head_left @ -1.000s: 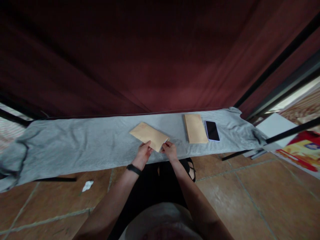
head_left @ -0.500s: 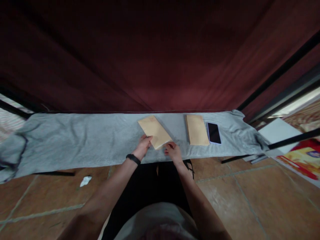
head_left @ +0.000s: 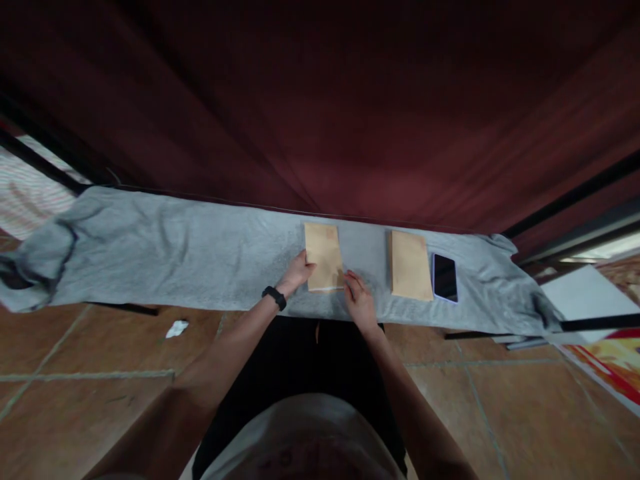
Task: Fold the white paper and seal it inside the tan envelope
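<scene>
A tan envelope [head_left: 323,257] lies upright on the grey cloth [head_left: 200,253] that covers a long narrow table. My left hand [head_left: 298,272] touches the envelope's lower left edge, fingers curled against it. My right hand [head_left: 357,298] rests at its lower right corner, fingers laid on the cloth and the envelope's edge. A black band sits on my left wrist. A second tan envelope [head_left: 410,274] lies a little to the right, untouched.
A black phone [head_left: 445,277] lies face up beside the second envelope. Dark red curtain hangs behind the table. A scrap of white paper [head_left: 177,328] is on the tiled floor. White board [head_left: 587,293] and a colourful poster [head_left: 615,357] lie at the right.
The near envelope has been turned from a slant to straight, parallel with the second one. Both hands have followed it along its lower edge. The view has shifted to the left.
</scene>
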A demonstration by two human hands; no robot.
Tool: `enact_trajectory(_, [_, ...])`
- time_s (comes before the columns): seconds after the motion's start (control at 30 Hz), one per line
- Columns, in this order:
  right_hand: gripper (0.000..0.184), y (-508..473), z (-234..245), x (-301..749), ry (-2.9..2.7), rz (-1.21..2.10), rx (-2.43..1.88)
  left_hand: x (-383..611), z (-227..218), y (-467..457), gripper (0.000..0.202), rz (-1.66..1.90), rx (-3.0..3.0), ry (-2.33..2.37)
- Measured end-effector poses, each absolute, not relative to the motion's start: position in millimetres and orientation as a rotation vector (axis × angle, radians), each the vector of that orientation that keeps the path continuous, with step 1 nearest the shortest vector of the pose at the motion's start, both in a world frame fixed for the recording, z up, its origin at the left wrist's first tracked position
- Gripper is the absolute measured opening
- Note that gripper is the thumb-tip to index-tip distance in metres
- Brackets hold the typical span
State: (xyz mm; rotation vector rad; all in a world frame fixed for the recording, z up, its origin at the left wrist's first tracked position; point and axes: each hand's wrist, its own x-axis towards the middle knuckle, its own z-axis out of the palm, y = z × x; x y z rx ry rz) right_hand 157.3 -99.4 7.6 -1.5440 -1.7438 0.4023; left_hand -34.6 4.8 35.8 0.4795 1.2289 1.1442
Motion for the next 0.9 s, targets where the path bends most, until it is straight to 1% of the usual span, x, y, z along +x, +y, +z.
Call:
enact_trajectory(0.1, [0.038,-93.5,2.8,154.6,-1.878,0.369,-1.507,-40.5,35.6,6.5,0.044,1.121,0.592,1.292])
enact_trajectory(0.2, [0.035,-91.9,-2.4,153.7,-1.99,0.301,-1.478,-45.4,39.4,2.9,0.049,1.083,0.864,1.461])
enact_trajectory(0.27, [0.034,-92.1,-5.1,153.2,-2.012,0.252,-1.474,-44.8,43.5,0.2,0.048,1.114,1.028,1.521])
enact_trajectory(0.37, [0.034,-92.5,-6.1,151.9,-2.006,0.212,-1.476,-36.0,50.7,4.5,0.043,1.248,1.066,1.368])
enact_trajectory(0.43, [0.034,-92.7,-4.8,150.5,-2.004,0.196,-1.479,-26.9,54.7,16.1,0.042,1.26,1.123,1.223])
enact_trajectory(0.6, [0.036,-93.9,-0.4,147.5,-2.042,0.151,-1.466,-11.6,53.1,62.0,0.044,1.133,1.431,1.07])
enact_trajectory(0.73, [0.036,-92.7,-0.4,146.1,-2.039,0.131,-1.436,-12.3,45.1,83.4,0.042,1.061,1.315,1.051])
enact_trajectory(0.9, [0.035,-91.5,1.1,145.4,-2.058,0.166,-1.433,-16.6,39.5,80.9,0.044,0.971,1.325,1.012])
